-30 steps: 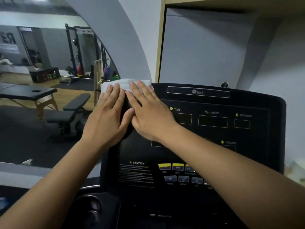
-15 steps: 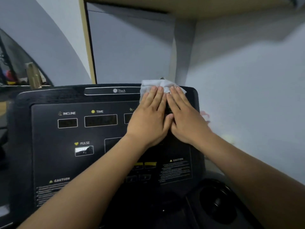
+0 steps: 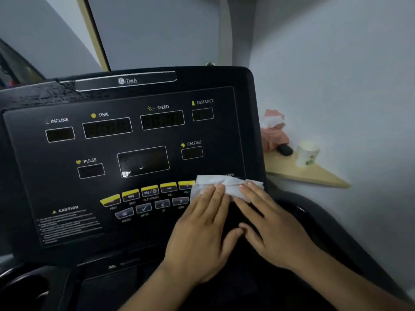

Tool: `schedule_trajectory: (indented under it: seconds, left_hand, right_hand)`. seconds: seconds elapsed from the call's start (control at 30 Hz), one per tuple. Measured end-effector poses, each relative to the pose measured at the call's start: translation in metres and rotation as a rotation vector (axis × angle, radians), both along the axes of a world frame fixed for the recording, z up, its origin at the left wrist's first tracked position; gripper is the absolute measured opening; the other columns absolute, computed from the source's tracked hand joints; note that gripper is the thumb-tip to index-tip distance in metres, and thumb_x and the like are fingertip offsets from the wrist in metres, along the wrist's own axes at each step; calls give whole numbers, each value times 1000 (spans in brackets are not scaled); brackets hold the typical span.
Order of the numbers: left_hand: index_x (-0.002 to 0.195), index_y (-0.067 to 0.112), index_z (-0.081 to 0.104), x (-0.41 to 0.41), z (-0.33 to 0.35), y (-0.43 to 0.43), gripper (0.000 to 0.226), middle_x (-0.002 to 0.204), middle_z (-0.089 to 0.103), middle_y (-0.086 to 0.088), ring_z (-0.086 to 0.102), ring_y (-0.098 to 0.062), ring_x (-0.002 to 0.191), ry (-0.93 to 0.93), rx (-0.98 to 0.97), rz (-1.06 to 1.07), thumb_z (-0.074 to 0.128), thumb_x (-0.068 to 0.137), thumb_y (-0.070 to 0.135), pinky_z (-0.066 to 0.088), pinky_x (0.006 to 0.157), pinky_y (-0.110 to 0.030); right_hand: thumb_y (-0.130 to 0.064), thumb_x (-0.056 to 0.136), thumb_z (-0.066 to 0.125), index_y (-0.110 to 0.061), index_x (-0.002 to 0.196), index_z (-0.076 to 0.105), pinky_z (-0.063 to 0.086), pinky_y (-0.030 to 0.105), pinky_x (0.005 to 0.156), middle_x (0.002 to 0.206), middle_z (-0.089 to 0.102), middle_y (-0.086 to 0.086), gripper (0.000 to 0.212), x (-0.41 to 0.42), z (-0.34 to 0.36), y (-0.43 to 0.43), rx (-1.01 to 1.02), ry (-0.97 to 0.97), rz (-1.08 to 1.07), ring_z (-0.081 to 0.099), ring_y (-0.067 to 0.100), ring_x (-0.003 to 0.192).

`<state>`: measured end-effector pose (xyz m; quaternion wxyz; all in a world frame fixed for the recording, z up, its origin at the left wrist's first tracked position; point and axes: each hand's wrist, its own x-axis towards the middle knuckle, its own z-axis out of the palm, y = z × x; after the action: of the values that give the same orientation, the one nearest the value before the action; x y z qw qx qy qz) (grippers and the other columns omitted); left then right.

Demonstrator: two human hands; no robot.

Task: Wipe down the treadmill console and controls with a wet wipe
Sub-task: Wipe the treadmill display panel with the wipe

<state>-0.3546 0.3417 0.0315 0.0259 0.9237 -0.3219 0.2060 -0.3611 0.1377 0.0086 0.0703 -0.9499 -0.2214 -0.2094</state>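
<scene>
The black treadmill console [image 3: 56, 189] fills the view, with dark displays marked INCLINE, TIME, SPEED, DISTANCE, PULSE and CALORIE. A row of yellow buttons [image 3: 148, 190] and grey arrow buttons runs along its lower middle. A white wet wipe [image 3: 226, 182] lies flat on the console's lower right corner. My left hand [image 3: 202, 232] and my right hand [image 3: 274, 227] lie side by side, palms down, fingertips pressing the wipe's near edge against the panel. The wipe covers the right end of the yellow button row.
A small wooden corner shelf [image 3: 314, 173] sits to the right of the console, with a white paper cup [image 3: 306, 153], a pink tissue pack [image 3: 272, 131] and a small dark object. Grey walls stand behind. A cup holder recess [image 3: 298, 212] lies right of my right hand.
Both hands slid the wipe from the console's top left, across to its top right, then down the right side to the lower right corner. The camera view shifted with them.
</scene>
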Motion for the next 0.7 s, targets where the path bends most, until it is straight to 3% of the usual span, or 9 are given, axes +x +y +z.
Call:
schedule_trajectory:
  seconds: [0.07, 0.17, 0.3, 0.47, 0.57, 0.7]
  left_hand:
    - [147, 10, 42, 9, 14, -7, 69, 156, 36, -11, 35, -26, 141, -26, -35, 27, 27, 100, 59, 32, 114, -38]
    - [149, 7, 37, 33, 31, -16, 72, 161, 22, -11, 24, -29, 146, -85, 8, 42, 23, 100, 58, 22, 118, -44]
    - [153, 2, 24, 77, 62, -27, 74, 162, 15, -17, 9, -31, 150, -195, 7, 110, 19, 100, 54, 14, 121, -49]
    - [157, 12, 6, 102, 96, -28, 67, 164, -4, -11, -8, -28, 151, -170, -96, 105, 15, 102, 50, -3, 122, -46]
    - [156, 11, 11, 78, 70, -18, 70, 164, 2, -9, -8, -28, 151, -99, -68, 47, 16, 101, 53, -3, 122, -46]
    - [155, 12, 21, 12, 2, 7, 70, 164, 11, -5, -5, -23, 152, 59, 46, -69, 19, 101, 56, 1, 122, -44]
  right_hand:
    - [-33, 93, 47, -14, 147, 38, 37, 36, 111, 155, 32, 7, 58, 6, 11, -2, 44, -5, 11, 20, 19, 147]
    - [-29, 90, 46, -11, 146, 36, 37, 40, 111, 151, 36, 8, 60, 22, 33, 7, 103, -52, -17, 26, 22, 144]
    - [-29, 92, 34, -5, 149, 30, 21, 45, 119, 159, 23, 13, 62, 65, 74, 11, 68, -170, -73, 11, 25, 149]
    - [-32, 97, 31, -10, 154, 10, -1, 36, 120, 163, -1, 8, 65, 99, 118, 12, -2, -168, -102, -9, 21, 149]
    - [-45, 98, 31, -10, 154, 11, -1, 40, 120, 163, 0, 8, 69, 78, 93, 5, -53, -139, -50, -10, 22, 149]
    - [-46, 98, 39, -6, 152, 21, 14, 49, 119, 161, 11, 14, 69, 18, 14, -9, -176, -21, 59, -1, 27, 150]
